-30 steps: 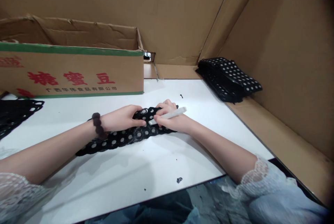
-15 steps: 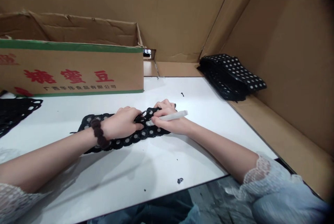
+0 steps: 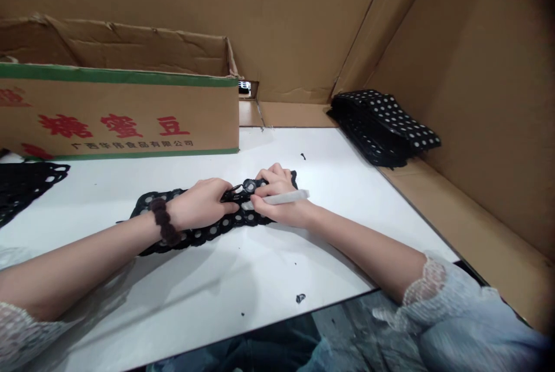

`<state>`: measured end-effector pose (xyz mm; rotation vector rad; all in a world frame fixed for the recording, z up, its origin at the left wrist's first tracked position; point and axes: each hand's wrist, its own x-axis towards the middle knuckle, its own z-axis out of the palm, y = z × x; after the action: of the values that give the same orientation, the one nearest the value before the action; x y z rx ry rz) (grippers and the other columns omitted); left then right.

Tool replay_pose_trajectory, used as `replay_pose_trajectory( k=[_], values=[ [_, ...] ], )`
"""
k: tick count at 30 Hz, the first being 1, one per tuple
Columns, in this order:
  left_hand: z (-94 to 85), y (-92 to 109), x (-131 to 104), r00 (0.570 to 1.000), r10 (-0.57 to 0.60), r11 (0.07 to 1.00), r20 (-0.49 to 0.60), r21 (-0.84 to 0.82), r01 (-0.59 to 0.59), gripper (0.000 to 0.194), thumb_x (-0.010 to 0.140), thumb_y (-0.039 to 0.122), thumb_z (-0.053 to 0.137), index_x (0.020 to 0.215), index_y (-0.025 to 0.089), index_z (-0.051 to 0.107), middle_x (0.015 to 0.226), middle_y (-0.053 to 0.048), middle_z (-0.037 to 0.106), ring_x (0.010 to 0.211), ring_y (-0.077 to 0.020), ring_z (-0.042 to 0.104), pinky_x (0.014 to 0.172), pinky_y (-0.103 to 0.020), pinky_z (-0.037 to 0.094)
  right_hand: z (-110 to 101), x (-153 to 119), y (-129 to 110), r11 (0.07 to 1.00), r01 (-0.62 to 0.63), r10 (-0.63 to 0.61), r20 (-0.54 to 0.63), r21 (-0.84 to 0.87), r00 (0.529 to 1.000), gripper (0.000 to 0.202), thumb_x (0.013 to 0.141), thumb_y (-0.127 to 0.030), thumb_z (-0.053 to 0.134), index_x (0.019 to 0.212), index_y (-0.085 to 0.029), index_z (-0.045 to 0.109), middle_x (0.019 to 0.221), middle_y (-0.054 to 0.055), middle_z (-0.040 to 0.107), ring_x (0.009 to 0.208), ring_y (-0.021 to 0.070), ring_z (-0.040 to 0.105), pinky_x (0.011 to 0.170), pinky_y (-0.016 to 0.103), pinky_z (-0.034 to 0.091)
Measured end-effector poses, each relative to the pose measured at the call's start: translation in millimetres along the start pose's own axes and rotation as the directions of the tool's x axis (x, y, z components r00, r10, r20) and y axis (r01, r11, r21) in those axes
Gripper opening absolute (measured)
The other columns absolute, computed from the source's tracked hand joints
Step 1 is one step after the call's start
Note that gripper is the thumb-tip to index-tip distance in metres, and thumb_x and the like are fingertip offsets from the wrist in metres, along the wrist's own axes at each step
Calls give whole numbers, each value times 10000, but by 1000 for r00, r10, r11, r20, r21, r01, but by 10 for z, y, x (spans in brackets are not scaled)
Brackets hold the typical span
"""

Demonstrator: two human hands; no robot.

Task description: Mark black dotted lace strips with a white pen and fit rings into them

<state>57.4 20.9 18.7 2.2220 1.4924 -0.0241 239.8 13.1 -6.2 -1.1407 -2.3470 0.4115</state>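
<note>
A strip of black fabric (image 3: 214, 231) with white dots and scalloped edges lies slantwise on the white table (image 3: 199, 297), under both hands. My left hand (image 3: 197, 205) rests on its middle, thumb and forefinger pinching a raised bit of the black material. Beside it, my right hand (image 3: 286, 210) grips a slim white pen-like tool (image 3: 288, 196), its tip pointing left at the fabric close to my left thumb. The tip itself is too small to make out. The other right fingers curl over the strip's right end.
Behind the left hand stands an open cardboard box (image 3: 212, 111) with red lettering. Black openwork fabric (image 3: 26, 190) lies at the left edge. Folded dotted black fabric (image 3: 390, 120) sits at the back right against cardboard walls. A small black scrap (image 3: 300, 298) lies near the front edge.
The white tool and right hand have shifted slightly, the tool's rear end now a little lower. My left hand keeps its pinch in nearly the same place.
</note>
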Motion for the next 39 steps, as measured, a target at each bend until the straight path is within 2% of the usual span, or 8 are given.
replay_pose_trajectory(
  k=[9, 14, 18, 22, 27, 31, 35, 39],
  values=[
    [-33, -5, -20, 1000, 3, 1000, -12, 30, -3, 295, 720, 464, 431, 619, 188, 463, 690, -30, 587, 657, -201, 528, 560, -275, 339, -41, 19, -16, 997, -61, 60, 15, 38, 998, 343, 796, -256, 445, 474, -148, 495, 824, 19, 529, 881, 167, 347, 786, 341, 242],
    [-32, -15, -13, 1000, 1, 999, 13, -47, 0, 258, 726, 443, 439, 675, 198, 502, 706, -9, 601, 671, -197, 537, 575, -262, 348, -12, 16, 2, 998, -45, 44, 24, 34, 999, 342, 793, -258, 450, 474, -146, 502, 823, 20, 519, 879, 168, 338, 775, 338, 241],
    [7, 9, -35, 1000, 7, 1000, -25, -30, -8, 263, 750, 422, 419, 646, 192, 493, 683, -19, 589, 660, -198, 530, 580, -269, 343, 40, -6, -11, 998, -3, 2, -5, -62, 1000, 339, 798, -286, 445, 496, -159, 534, 828, 37, 494, 892, 186, 324, 767, 349, 234],
    [66, 41, -73, 994, 42, 999, -98, -22, -44, 271, 783, 403, 384, 642, 188, 471, 682, -33, 575, 668, -199, 522, 593, -278, 343, 45, -10, -46, 973, -28, 21, -35, -230, 999, 328, 806, -300, 431, 541, -167, 570, 816, 69, 477, 896, 216, 310, 741, 368, 232],
    [34, -20, -29, 995, 94, 987, -42, -128, -98, 282, 792, 437, 376, 704, 183, 459, 725, -15, 567, 668, -177, 518, 594, -263, 357, -28, 16, -48, 954, -75, 71, -23, -290, 997, 339, 811, -303, 425, 536, -167, 570, 778, 76, 472, 866, 219, 308, 725, 373, 239],
    [-60, -73, 42, 977, 192, 972, 95, -158, -176, 295, 796, 458, 370, 744, 185, 468, 753, -2, 572, 684, -170, 517, 599, -249, 364, -84, 23, -27, 960, -72, 69, -19, -272, 997, 335, 809, -317, 425, 547, -170, 573, 756, 71, 477, 858, 217, 320, 726, 377, 245],
    [-111, -11, 51, 978, 206, 978, 35, 19, -207, 247, 802, 398, 363, 716, 187, 459, 733, -20, 577, 663, -173, 513, 585, -251, 340, -162, 33, 1, 988, -103, 106, 25, -119, 994, 332, 796, -286, 431, 501, -171, 530, 727, 46, 494, 835, 195, 352, 736, 356, 281],
    [-150, 52, 31, 983, 182, 980, 11, 84, -182, 208, 792, 358, 363, 706, 191, 455, 713, -26, 586, 646, -179, 520, 571, -252, 330, -260, 29, -12, 996, -59, 62, -34, 72, 997, 312, 790, -222, 439, 496, -165, 525, 909, 30, 541, 954, 185, 374, 849, 341, 298]
  ],
)
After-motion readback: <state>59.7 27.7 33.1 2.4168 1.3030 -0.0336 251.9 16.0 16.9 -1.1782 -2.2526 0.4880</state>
